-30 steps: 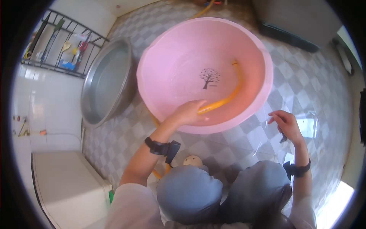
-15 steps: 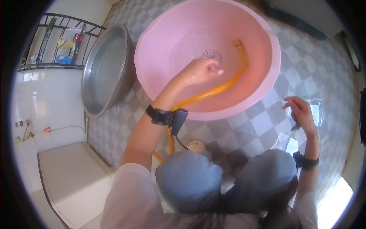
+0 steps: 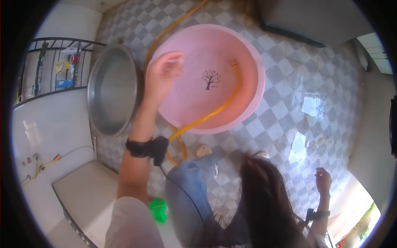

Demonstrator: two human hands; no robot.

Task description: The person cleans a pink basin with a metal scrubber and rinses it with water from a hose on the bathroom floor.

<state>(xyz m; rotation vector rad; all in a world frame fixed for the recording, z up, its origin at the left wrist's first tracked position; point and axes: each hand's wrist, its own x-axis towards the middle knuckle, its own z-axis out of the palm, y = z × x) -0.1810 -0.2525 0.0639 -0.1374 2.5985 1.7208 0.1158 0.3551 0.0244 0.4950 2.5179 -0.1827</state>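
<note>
My left hand (image 3: pixel 161 78) hovers over the left rim of a round pink tub (image 3: pixel 190 45), its fingers loosely bent and apart, a little blurred, with nothing seen in them. A yellow hose (image 3: pixel 206 118) runs over the tub's near rim, and its open end rests inside against the right wall. On the tub's pale floor is a dark tree print (image 3: pixel 211 78). Far from the tub, at the lower right, my right hand (image 3: pixel 323 182) hangs beside my body with fingers curled in and no object visible in it. Both wrists wear black straps.
A large metal basin (image 3: pixel 113 91) leans by the left wall, under a black rack (image 3: pixel 62 62) of small items. A white box-like unit (image 3: pixel 89 186) stands lower left, near a green object (image 3: pixel 158 210). Shiny wet-looking patches mark the checked floor (image 3: pixel 281 107). A grey cabinet (image 3: pixel 297 20) is at the back.
My left hand has moved left from over the tub's middle to its left rim. My right hand has dropped down and back, its fingers now curled. The view has shifted, showing more hose behind the tub.
</note>
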